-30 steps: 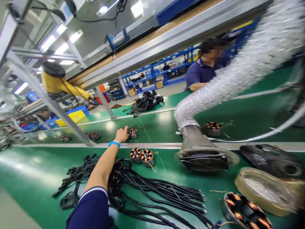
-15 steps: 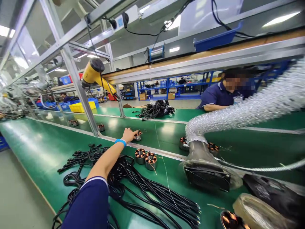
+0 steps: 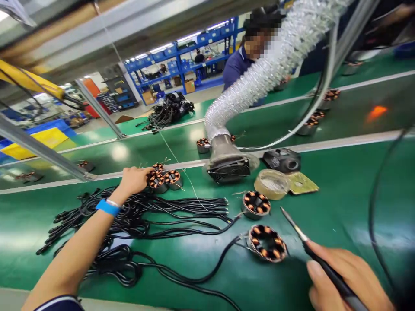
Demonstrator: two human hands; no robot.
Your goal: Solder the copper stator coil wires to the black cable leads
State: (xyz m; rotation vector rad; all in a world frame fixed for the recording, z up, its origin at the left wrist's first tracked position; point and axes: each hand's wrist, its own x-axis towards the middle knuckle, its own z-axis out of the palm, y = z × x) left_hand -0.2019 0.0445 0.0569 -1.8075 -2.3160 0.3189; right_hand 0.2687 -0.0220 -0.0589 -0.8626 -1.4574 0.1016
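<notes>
My right hand (image 3: pixel 346 276) grips a black-handled soldering iron (image 3: pixel 324 265), its metal tip pointing up and left. Far to the left, my left hand (image 3: pixel 134 180) has its fingers closed at a motor stator (image 3: pixel 158 166) with copper windings; the fingertips are partly hidden. Two more stators, one (image 3: pixel 157 182) and another (image 3: pixel 173 178), stand just in front of it. Close to the iron lie a stator (image 3: pixel 267 244) with a black cable at its left and a second stator (image 3: pixel 256 204) behind it. A bundle of black cables (image 3: pixel 129 216) spreads below my left arm.
A fume extractor nozzle (image 3: pixel 228 164) on a silver flexible duct (image 3: pixel 246 82) stands mid-bench. Beside it are a round tub (image 3: pixel 272 183), a yellowish sponge (image 3: pixel 301 183) and a black holder (image 3: pixel 282 160). Across the belt sits a co-worker (image 3: pixel 238 65). A metal post (image 3: pixel 45 149) rises at left.
The view has swung right and down, bringing my right hand with the soldering iron into sight. My left hand has brought the stator from the belt to beside the two on the bench.
</notes>
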